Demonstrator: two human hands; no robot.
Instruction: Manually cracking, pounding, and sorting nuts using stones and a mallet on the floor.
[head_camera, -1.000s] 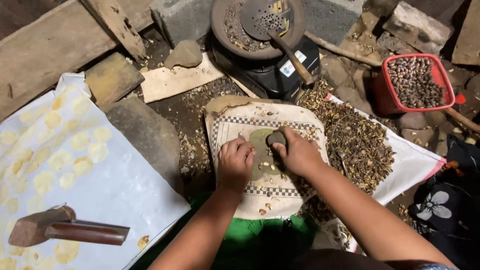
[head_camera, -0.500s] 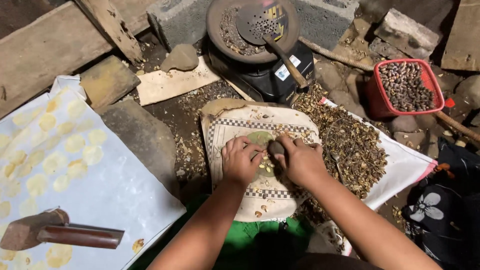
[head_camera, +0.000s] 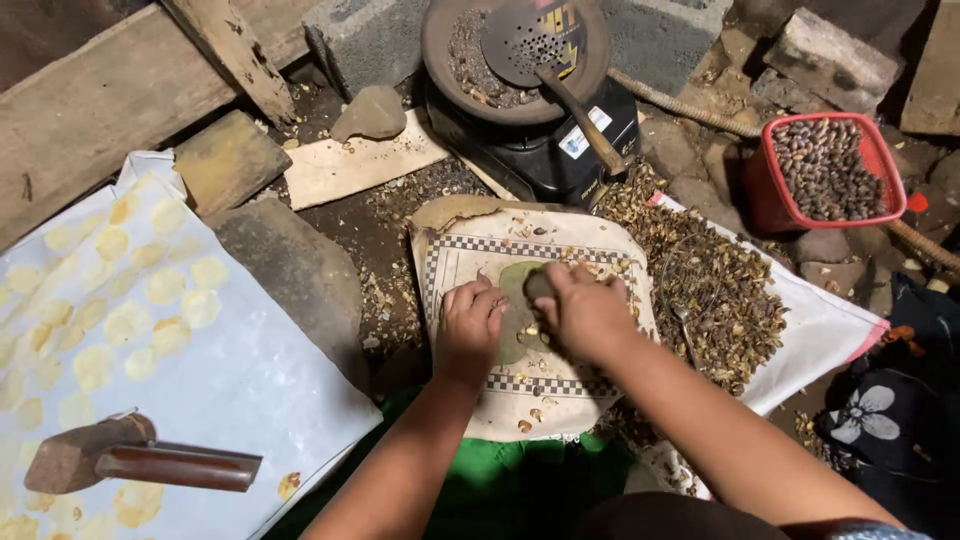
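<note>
**Two hands at a flat stone on a checked cloth**

The right hand (head_camera: 588, 312) is closed around a small dark stone (head_camera: 538, 284), holding it over a flat greenish slab (head_camera: 515, 310). The left hand (head_camera: 470, 325) rests curled at the slab's left edge, fingertips on it; whether it pinches anything cannot be told. Pale kernels lie scattered on the slab and on the cream cloth (head_camera: 470, 255) with its black-and-white checked border beneath it.

To the right, a heap of brown shells (head_camera: 715, 285) covers a white sheet with a pink edge. Beyond it stands a red square tub (head_camera: 760, 195) full of dark seeds. Above the cloth sits a black stove (head_camera: 530, 150) bearing a small pale label, with a round pan and a perforated ladle (head_camera: 535, 35) on top. Far left, a pale blue sheet (head_camera: 230, 390) carries rows of flattened yellow discs and a wooden-handled hammer (head_camera: 140, 460).
</note>
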